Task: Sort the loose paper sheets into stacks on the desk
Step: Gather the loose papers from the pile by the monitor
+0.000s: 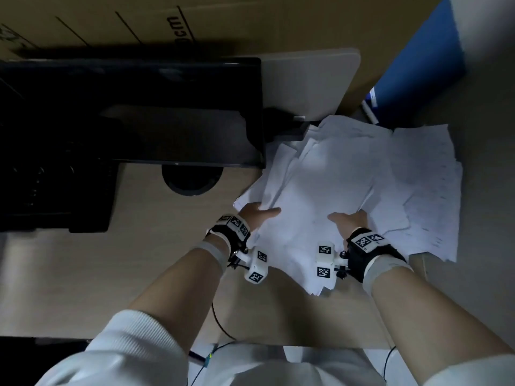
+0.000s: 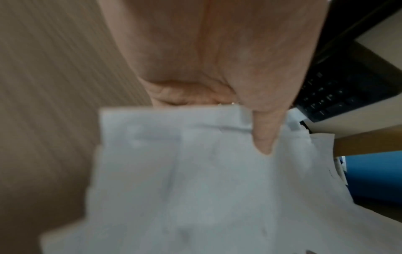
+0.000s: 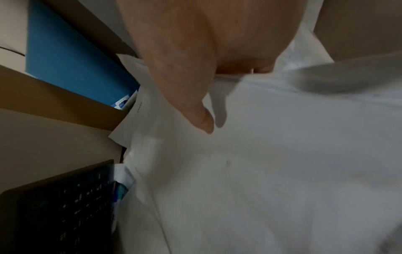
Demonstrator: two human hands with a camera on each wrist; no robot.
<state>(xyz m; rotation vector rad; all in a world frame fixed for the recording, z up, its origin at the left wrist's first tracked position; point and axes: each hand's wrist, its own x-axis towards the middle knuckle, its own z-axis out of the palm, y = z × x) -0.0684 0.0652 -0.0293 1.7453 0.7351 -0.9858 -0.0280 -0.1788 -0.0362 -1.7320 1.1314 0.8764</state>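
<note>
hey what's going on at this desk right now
A person is working on a messy pile of papers on the desk. The left hand grips the pile's left edge, thumb on top, and the right hand grips sheets nearer the middle the same way. The sheets still lie fanned and overlapping, with no neat stacks visible yet. A dark monitor and keyboard sit to the left, and something blue stands behind the pile.

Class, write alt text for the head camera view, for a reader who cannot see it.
Seen from above, a person's left hand and right hand grip an untidy pile of white paper sheets on a wooden desk, thumbs on top. A dark monitor stands at left.
</note>
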